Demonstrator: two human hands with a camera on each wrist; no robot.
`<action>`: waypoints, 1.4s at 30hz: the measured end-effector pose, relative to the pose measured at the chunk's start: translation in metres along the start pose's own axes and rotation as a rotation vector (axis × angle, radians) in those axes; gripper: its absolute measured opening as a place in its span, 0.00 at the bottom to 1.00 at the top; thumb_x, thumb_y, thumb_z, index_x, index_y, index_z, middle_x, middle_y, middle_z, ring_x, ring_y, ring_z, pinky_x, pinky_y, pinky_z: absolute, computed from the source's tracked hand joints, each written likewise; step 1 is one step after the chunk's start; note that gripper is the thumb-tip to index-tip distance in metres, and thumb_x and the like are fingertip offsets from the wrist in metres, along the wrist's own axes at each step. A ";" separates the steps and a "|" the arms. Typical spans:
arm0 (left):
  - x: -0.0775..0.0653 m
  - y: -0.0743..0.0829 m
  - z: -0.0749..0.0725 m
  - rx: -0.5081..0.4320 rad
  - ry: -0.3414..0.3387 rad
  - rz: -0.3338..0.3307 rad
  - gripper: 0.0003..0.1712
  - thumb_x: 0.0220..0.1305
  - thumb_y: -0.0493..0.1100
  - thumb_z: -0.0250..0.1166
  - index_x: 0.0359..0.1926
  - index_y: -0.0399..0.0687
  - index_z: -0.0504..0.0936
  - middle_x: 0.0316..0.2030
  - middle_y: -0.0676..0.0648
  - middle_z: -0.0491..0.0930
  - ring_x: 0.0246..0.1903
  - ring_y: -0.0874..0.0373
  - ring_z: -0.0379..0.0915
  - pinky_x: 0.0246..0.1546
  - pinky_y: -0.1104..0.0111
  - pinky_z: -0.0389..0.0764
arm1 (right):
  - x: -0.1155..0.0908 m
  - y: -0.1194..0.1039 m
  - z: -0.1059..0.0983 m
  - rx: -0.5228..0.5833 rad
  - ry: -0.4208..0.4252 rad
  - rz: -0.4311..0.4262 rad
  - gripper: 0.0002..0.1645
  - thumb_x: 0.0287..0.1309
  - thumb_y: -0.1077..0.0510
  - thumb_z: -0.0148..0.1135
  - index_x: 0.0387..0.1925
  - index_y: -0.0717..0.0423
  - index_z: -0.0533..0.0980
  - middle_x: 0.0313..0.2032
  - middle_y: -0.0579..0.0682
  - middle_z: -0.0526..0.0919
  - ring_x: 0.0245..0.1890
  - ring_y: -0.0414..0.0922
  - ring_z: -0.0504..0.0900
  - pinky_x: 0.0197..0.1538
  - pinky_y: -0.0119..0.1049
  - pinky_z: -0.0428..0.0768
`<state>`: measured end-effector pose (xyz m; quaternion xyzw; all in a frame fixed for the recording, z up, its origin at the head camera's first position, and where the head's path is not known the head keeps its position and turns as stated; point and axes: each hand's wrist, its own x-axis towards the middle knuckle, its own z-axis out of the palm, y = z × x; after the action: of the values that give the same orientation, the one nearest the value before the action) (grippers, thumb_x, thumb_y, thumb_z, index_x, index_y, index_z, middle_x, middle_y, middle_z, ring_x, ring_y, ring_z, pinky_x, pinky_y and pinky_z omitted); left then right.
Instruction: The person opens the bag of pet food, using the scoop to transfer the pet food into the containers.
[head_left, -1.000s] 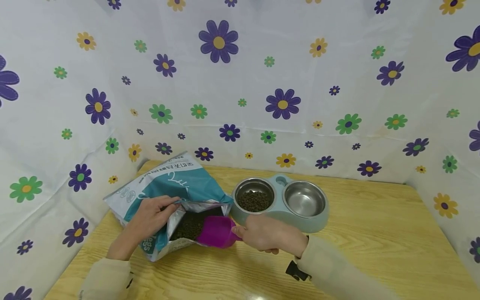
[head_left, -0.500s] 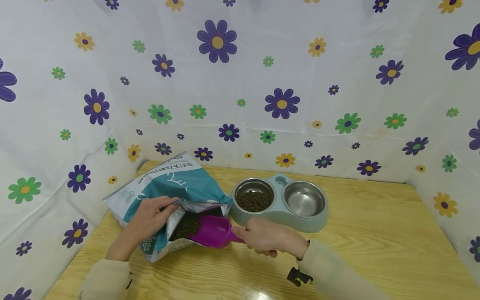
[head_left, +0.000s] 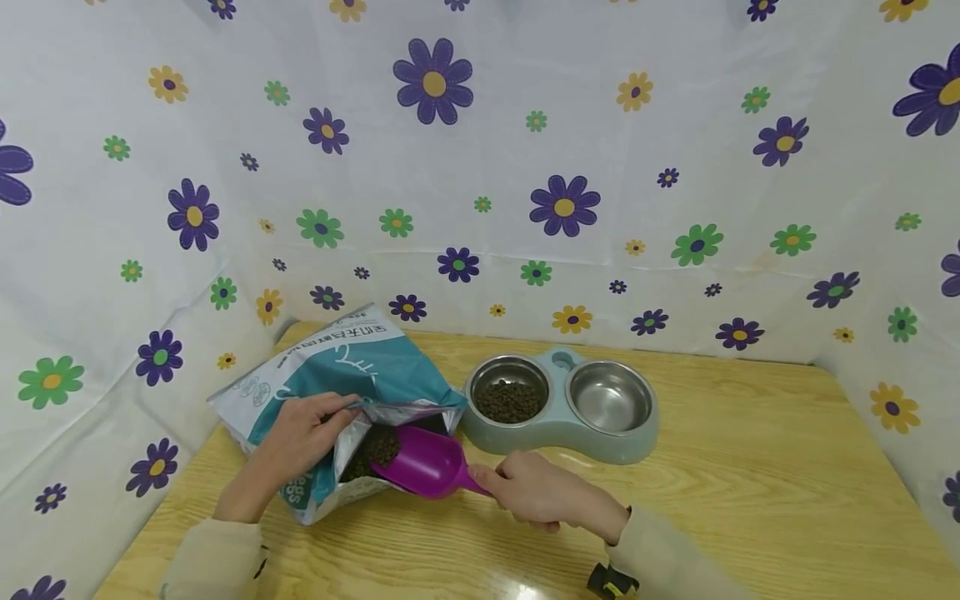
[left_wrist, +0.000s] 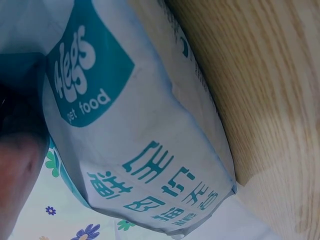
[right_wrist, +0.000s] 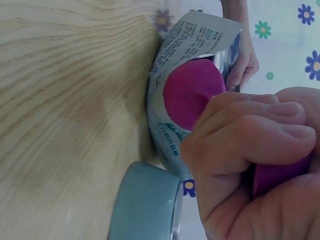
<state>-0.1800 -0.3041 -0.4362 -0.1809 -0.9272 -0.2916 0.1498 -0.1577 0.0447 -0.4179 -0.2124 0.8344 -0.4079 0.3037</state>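
On the table's left side lies a teal and white pet food bag (head_left: 390, 362), its mouth facing right and brown kibble (head_left: 360, 465) inside. My left hand (head_left: 303, 429) pinches the upper edge of that mouth between thumb and fingers. My right hand (head_left: 543, 492) grips the handle of a magenta scoop (head_left: 431, 462). The scoop's front end is in the bag's mouth, with some kibble at its lip. In the right wrist view, the fingers (right_wrist: 250, 135) curl round the handle. The left wrist view shows mainly the printed bag (left_wrist: 135, 125), with part of the left hand at its edge.
Behind my right hand stands a pale blue double bowl stand (head_left: 558, 429). Its left steel bowl (head_left: 508, 361) holds kibble; bare metal shows in the right one (head_left: 609, 400). A flowered cloth (head_left: 495, 150) hangs round the wooden table (head_left: 750, 467) at the back and sides.
My right hand has moved a little right and toward me, drawing the scoop slightly back with kibble now showing at its front. The left hand stays on the bag.
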 end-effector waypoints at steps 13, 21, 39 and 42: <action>0.000 0.000 0.000 0.015 0.000 -0.001 0.13 0.72 0.36 0.63 0.52 0.43 0.89 0.40 0.48 0.90 0.29 0.71 0.71 0.30 0.73 0.74 | -0.005 0.025 0.014 0.022 0.095 -0.038 0.38 0.75 0.32 0.47 0.18 0.55 0.73 0.11 0.39 0.63 0.07 0.36 0.57 0.11 0.29 0.57; 0.000 0.001 -0.001 0.027 -0.014 -0.022 0.13 0.72 0.37 0.63 0.52 0.44 0.89 0.41 0.49 0.90 0.30 0.69 0.71 0.31 0.72 0.74 | -0.011 0.039 0.018 0.096 0.058 -0.062 0.38 0.75 0.33 0.47 0.22 0.59 0.73 0.11 0.40 0.63 0.08 0.36 0.57 0.12 0.28 0.58; 0.001 0.000 0.000 0.014 -0.012 -0.021 0.13 0.72 0.37 0.63 0.52 0.43 0.89 0.40 0.49 0.89 0.30 0.70 0.71 0.30 0.73 0.74 | -0.020 0.052 0.020 0.155 0.077 -0.154 0.38 0.78 0.38 0.48 0.28 0.69 0.76 0.15 0.41 0.67 0.12 0.34 0.60 0.16 0.28 0.59; 0.001 0.001 0.000 0.013 -0.013 -0.022 0.13 0.72 0.37 0.63 0.52 0.43 0.89 0.40 0.49 0.89 0.29 0.71 0.71 0.29 0.73 0.73 | -0.022 0.053 0.019 0.157 0.100 -0.179 0.37 0.79 0.40 0.48 0.27 0.70 0.75 0.15 0.40 0.68 0.13 0.33 0.61 0.17 0.27 0.59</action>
<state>-0.1801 -0.3034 -0.4351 -0.1715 -0.9320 -0.2861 0.1417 -0.1345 0.0779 -0.4633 -0.2409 0.7918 -0.5075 0.2397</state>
